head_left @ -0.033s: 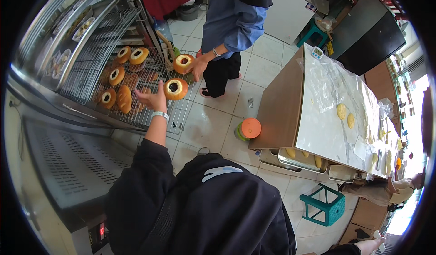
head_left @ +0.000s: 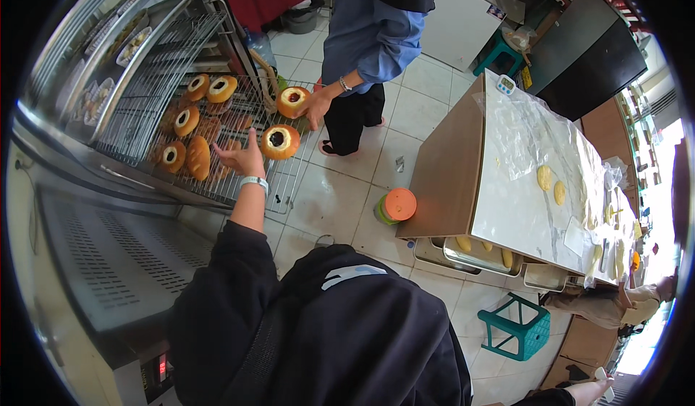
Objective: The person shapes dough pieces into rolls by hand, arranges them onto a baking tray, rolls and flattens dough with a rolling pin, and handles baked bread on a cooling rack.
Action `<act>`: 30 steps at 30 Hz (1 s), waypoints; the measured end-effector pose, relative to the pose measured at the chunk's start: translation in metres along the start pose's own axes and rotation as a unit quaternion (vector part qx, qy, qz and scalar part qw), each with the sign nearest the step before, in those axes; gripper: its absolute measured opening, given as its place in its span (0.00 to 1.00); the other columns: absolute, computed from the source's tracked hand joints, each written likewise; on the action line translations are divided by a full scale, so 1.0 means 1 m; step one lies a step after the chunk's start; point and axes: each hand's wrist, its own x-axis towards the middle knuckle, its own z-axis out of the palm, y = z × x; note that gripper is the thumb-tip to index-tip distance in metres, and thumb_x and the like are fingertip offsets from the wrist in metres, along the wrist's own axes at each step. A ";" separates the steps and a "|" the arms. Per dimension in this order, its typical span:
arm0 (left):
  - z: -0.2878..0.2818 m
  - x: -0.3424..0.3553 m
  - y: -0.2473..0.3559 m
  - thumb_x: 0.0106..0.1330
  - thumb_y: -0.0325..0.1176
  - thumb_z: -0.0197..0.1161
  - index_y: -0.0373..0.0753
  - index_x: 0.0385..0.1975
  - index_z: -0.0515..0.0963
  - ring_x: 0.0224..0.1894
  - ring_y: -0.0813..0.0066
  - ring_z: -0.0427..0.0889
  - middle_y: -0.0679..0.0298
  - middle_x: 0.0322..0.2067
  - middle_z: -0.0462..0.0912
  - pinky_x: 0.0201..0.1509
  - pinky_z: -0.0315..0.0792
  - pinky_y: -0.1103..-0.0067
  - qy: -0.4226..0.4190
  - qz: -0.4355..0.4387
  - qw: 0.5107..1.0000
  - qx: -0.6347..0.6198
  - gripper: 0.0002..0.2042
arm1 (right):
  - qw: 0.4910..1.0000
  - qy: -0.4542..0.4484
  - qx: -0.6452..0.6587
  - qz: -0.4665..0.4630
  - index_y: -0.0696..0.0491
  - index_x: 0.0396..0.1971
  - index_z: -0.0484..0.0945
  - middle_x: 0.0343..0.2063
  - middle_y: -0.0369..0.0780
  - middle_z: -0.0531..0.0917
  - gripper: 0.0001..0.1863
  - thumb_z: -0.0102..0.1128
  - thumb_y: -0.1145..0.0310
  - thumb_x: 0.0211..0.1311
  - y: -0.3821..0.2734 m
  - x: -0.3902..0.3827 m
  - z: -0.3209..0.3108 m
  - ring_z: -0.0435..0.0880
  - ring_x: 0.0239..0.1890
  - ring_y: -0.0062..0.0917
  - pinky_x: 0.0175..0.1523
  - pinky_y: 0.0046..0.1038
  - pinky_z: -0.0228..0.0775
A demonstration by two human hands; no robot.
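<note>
My left hand is held over the wire rack, fingers spread and nothing in them. Just beside its fingertips sits a round bun with a dark filling in a pale ring. Another person's hand is at a similar filled bun on the rack's far side. More filled buns and an oval scored bread roll lie on the rack to the left. At the lower right edge my right hand is closed around a thin white object whose kind I cannot make out.
A metal rack cabinet with trays stands at the left, above a vented metal appliance. A worktable with dough pieces is at the right. Also around are an orange-lidded container, a green stool and the co-worker.
My left hand has shifted very slightly, its fingers drawing a little away from the nearest filled bun. Everything else looks the same.
</note>
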 end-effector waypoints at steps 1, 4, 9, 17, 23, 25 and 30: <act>-0.006 -0.003 0.013 0.46 0.59 0.70 0.48 0.67 0.39 0.67 0.50 0.47 0.49 0.65 0.43 0.63 0.50 0.49 -0.032 -0.038 0.999 -0.004 0.54 | 1.000 -0.002 -0.012 -0.013 0.62 0.54 0.67 0.35 0.41 0.73 0.25 0.49 0.61 0.62 0.003 0.001 -0.002 0.72 0.33 0.26 0.40 0.29 0.67; -0.015 -0.009 0.045 0.48 0.58 0.69 0.46 0.67 0.40 0.66 0.49 0.49 0.49 0.63 0.47 0.65 0.52 0.53 -0.079 -0.083 0.993 -0.015 0.53 | 0.995 -0.011 -0.073 -0.062 0.62 0.54 0.67 0.34 0.40 0.73 0.24 0.49 0.62 0.63 0.014 0.007 0.002 0.72 0.31 0.25 0.39 0.28 0.68; 0.018 -0.042 0.079 0.51 0.45 0.68 0.40 0.65 0.44 0.63 0.60 0.58 0.50 0.62 0.55 0.65 0.56 0.64 -0.139 -0.241 0.868 -0.411 0.46 | 0.921 -0.067 -0.293 -0.249 0.62 0.53 0.68 0.32 0.40 0.74 0.22 0.48 0.63 0.64 0.043 0.008 0.055 0.73 0.29 0.24 0.37 0.27 0.69; -0.016 -0.314 0.102 0.61 0.43 0.61 0.45 0.41 0.70 0.30 0.86 0.74 0.74 0.31 0.76 0.35 0.64 0.82 -0.680 -0.146 0.678 -0.238 0.14 | 0.770 -0.288 -0.410 -0.395 0.61 0.52 0.69 0.29 0.38 0.75 0.20 0.47 0.64 0.66 0.259 -0.084 0.126 0.74 0.25 0.22 0.35 0.26 0.70; -0.067 -0.445 0.111 0.66 0.43 0.57 0.39 0.57 0.64 0.42 0.79 0.76 0.65 0.43 0.75 0.46 0.69 0.82 -0.930 0.079 0.318 -0.168 0.23 | 0.783 -0.522 -0.276 -0.197 0.54 0.26 0.73 0.23 0.37 0.77 0.10 0.51 0.64 0.62 0.464 -0.172 -0.017 0.73 0.20 0.17 0.23 0.22 0.63; -0.068 -0.483 0.105 0.63 0.38 0.62 0.40 0.56 0.64 0.38 0.80 0.76 0.63 0.44 0.73 0.42 0.72 0.81 -0.940 0.159 0.219 -0.208 0.24 | 0.714 -0.533 -0.350 -0.290 0.59 0.30 0.75 0.23 0.39 0.78 0.10 0.56 0.67 0.58 0.494 -0.175 -0.066 0.74 0.21 0.22 0.32 0.26 0.68; -0.080 -0.525 0.107 0.61 0.35 0.64 0.39 0.50 0.69 0.24 0.82 0.73 0.67 0.27 0.75 0.23 0.68 0.85 -0.973 0.162 0.157 -0.056 0.19 | 0.581 -0.501 -0.607 -0.206 0.58 0.31 0.79 0.29 0.40 0.81 0.11 0.59 0.65 0.56 0.458 -0.165 -0.098 0.77 0.28 0.28 0.56 0.36 0.55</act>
